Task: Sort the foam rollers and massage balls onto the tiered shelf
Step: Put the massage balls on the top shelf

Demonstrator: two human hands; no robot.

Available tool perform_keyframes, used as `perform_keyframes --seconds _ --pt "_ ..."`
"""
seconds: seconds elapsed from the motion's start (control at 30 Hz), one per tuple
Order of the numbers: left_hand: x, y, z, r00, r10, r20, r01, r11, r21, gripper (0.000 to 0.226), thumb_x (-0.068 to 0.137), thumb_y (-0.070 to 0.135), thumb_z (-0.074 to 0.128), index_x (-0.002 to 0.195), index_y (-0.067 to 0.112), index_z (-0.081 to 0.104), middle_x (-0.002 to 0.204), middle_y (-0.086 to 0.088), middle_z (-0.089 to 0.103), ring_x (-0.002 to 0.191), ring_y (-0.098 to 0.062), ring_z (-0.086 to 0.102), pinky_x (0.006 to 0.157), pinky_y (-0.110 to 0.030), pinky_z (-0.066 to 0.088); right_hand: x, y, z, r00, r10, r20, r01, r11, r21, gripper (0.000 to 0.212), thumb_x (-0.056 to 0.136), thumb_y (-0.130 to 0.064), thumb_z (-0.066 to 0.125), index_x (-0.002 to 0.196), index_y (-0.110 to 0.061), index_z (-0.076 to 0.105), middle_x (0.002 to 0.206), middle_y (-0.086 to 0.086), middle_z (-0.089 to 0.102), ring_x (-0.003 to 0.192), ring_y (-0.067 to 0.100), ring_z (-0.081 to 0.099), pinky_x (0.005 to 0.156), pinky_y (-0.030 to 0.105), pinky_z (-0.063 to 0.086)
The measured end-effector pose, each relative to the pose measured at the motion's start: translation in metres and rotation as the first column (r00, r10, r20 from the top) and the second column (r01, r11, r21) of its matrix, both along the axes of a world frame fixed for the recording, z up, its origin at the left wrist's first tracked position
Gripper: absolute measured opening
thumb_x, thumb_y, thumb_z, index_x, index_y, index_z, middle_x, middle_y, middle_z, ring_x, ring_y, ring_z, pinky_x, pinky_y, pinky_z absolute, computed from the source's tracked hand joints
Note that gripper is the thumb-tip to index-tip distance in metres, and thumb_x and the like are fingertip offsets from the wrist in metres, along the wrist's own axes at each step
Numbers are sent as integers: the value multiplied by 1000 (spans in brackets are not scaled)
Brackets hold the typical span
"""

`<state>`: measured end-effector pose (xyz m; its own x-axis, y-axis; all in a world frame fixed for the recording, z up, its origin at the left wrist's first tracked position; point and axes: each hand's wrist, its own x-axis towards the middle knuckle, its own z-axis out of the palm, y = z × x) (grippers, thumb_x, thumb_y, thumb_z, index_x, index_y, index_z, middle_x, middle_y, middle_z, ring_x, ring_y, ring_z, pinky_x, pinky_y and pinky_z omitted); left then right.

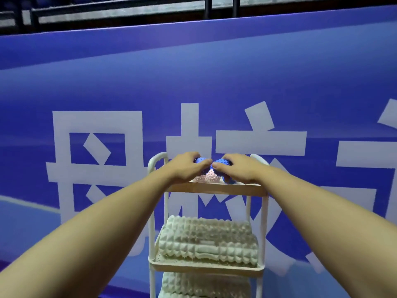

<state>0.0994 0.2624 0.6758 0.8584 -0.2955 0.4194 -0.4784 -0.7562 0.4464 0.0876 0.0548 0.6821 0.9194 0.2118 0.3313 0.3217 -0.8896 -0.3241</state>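
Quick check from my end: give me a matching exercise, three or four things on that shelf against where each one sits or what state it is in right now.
Things:
1. blue spiky balls
2. pink spiky ball
3. cream foam rollers
4. left hand

Places or states:
A. on the middle tier, lying on their sides
B. on the top tier, low between the two hands
C. cupped over a ball on the top tier
D. on the top tier, under the fingers of both hands

Pairs: 1-D, 2-B, 3-A, 4-C
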Motion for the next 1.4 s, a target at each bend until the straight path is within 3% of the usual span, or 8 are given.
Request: perform_keyframes --seconds 0.23,0.37,0.43,0.57,0.63,0.73,1.1,1.4 --pt "19 -8 -18 994 36 -101 -17 982 189 46 102 56 44 128 19 51 107 -2 61 77 -7 53 61 -21 37 25 -5 -33 1000 1 3 0 999 -52 55 90 -74 45 130 -37 51 112 0 63 94 13 62 81 33 53" --pt "31 -7 -20 997 52 -53 -43 987 156 49 100 50 52 140 23 45 141 -7 52 123 -24 49 102 -38 44 27 -7 -29 999 34 -36 -32 998 58 55 93 -57 59 141 -32 47 132 -1 58 113 15 57 96 33 51" --pt "33 -7 -22 995 97 2 -96 983 156 49 99 49 55 140 25 45 144 -7 45 132 -26 38 105 -39 36 28 -7 -30 999 -12 46 10 998 56 55 91 -53 64 140 -32 50 135 -4 55 122 17 47 101 34 45" --pt "33 -8 -30 983 96 158 -113 988 103 28 97 49 57 117 30 59 119 0 54 118 -20 48 90 -33 42 31 -9 -35 979 -69 193 53 995 85 32 85 -52 71 109 -35 59 110 -9 56 108 14 53 84 28 46" --pt "33 -10 -31 992 59 112 -67 995 75 21 99 46 56 110 29 59 106 2 61 97 -17 59 72 -30 48 32 -10 -37 986 -61 155 44 993 110 28 87 -53 70 102 -32 60 101 -11 60 92 12 60 69 24 48" --pt "32 -11 -29 997 42 69 -48 996 77 21 101 43 53 114 26 55 104 3 63 82 -12 60 58 -23 47 30 -8 -36 980 -68 187 62 997 38 31 91 -58 61 103 -30 59 101 -10 65 87 10 62 67 25 54" --pt "28 -10 -33 987 112 114 -126 984 124 31 103 51 44 123 27 49 130 -4 58 101 -16 63 78 -35 61 31 -4 -38 957 -142 255 163 985 -63 33 96 -59 51 106 -28 51 113 -3 63 97 16 63 76 36 60" --pt "3 -5 -30 952 121 280 -141 989 53 38 102 52 46 128 26 53 127 0 61 103 -10 59 68 -20 48 3 -2 -33 942 -131 310 181 974 -138 46 101 -57 42 131 -25 52 125 0 61 105 16 62 82 33 57"
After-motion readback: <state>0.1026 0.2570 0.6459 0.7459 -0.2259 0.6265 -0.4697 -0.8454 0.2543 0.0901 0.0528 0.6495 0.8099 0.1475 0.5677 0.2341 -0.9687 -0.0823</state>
